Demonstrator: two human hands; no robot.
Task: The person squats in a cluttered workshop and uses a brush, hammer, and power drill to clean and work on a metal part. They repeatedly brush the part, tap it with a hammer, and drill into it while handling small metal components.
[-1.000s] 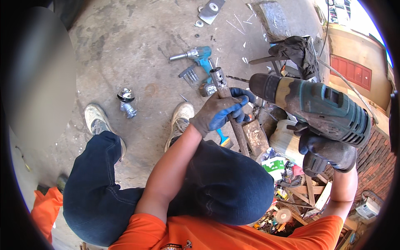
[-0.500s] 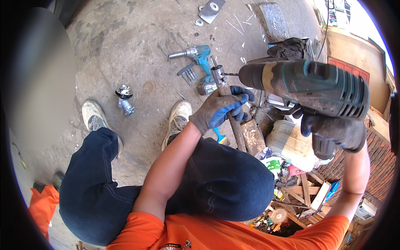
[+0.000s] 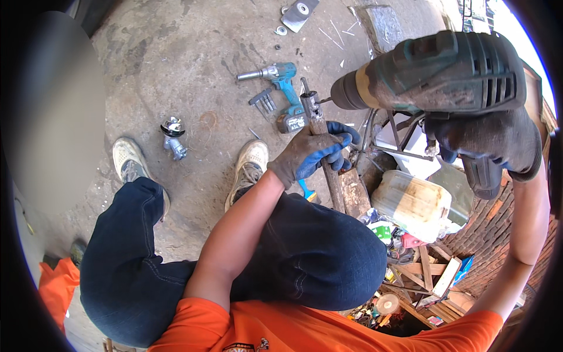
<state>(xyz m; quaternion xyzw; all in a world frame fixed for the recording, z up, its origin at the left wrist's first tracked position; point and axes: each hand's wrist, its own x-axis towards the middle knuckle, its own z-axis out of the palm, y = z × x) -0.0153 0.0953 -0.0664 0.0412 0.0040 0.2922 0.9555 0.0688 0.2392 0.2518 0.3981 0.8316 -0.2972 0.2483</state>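
Note:
My left hand (image 3: 311,154), in a grey and blue glove, grips a rusty metal tube (image 3: 319,126) that stands nearly upright over the floor. My right hand (image 3: 492,144), in a dark glove, holds a worn green electric drill (image 3: 440,73) raised at the upper right. The drill's bit touches the side of the tube near its top end. My knees in blue jeans fill the lower middle.
A teal cordless driver (image 3: 280,82) and loose bits (image 3: 265,102) lie on the concrete floor beyond the tube. A chrome fitting (image 3: 173,136) lies to the left. A dirty plastic canister (image 3: 410,204), wood scraps and clutter crowd the right. A metal plate (image 3: 299,14) lies far off.
My right hand has lifted the drill up and toward the tube, bringing the bit against the tube's upper end. My left hand has kept its grip on the tube.

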